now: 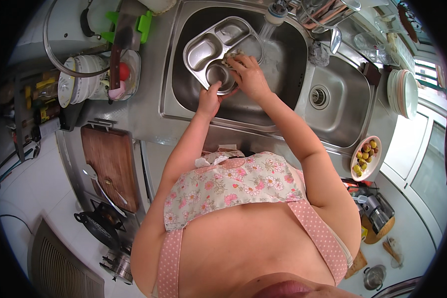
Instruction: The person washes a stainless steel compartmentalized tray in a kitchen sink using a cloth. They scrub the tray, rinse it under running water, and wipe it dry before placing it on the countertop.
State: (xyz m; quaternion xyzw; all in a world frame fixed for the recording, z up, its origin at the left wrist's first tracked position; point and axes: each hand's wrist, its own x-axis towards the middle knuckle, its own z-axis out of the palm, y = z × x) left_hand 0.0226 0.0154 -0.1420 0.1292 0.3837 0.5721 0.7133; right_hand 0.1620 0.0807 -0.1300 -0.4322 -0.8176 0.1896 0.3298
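Observation:
Over the large basin of a steel sink (283, 85), my left hand (210, 100) grips the near rim of a stainless steel compartment tray (204, 52), thumb on top by its round well. My right hand (249, 74) presses a scrubbing pad (235, 56) against the tray's inner surface, at the right side of the round well. The pad is partly hidden under my fingers. Water runs from the faucet (276, 15) just past the tray's far right corner.
Right of the large basin is a smaller basin (342, 100) with a drain. A bowl of fruit (353, 164) and stacked plates (404, 93) stand at the right. At the left are stacked bowls (82, 80), a cleaver (126, 33) and a wooden cutting board (110, 160).

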